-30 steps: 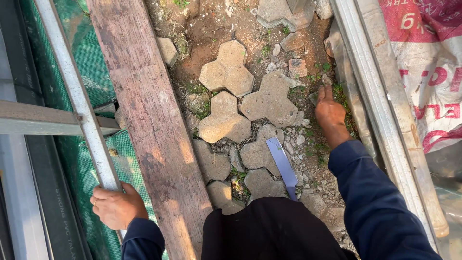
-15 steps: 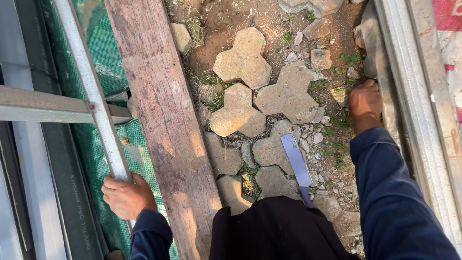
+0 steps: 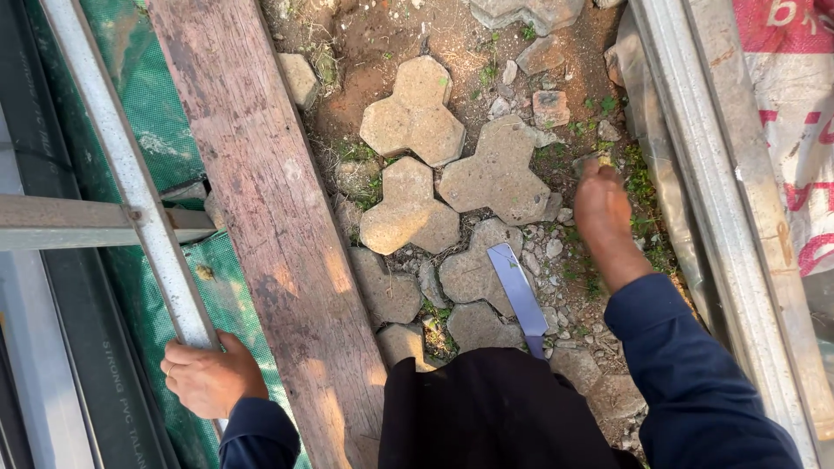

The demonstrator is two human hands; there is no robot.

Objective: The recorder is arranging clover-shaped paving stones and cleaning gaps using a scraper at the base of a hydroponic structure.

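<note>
My left hand [image 3: 208, 375] grips a slanted grey metal bar [image 3: 122, 165] at the lower left, next to a wide weathered wooden plank [image 3: 269, 208]. My right hand [image 3: 601, 213] reaches down to the ground at the right, fingertips pinched on a small tuft of weeds [image 3: 599, 161] beside a clover-shaped paving stone [image 3: 499, 174]. A flat grey blade [image 3: 519, 291] lies on the stones between my hands, its near end hidden under my dark clothing.
Several clover-shaped pavers [image 3: 415, 113] sit in bare soil with weeds and rubble. Green mesh [image 3: 165, 139] lies under the bar at left. A metal rail [image 3: 695, 165] and a red-and-white sack [image 3: 795, 122] border the right side.
The view has shifted so the stones sit lower and larger. My right hand stays low by the weeds at the right edge of the pavers. My left hand keeps its hold on the bar.
</note>
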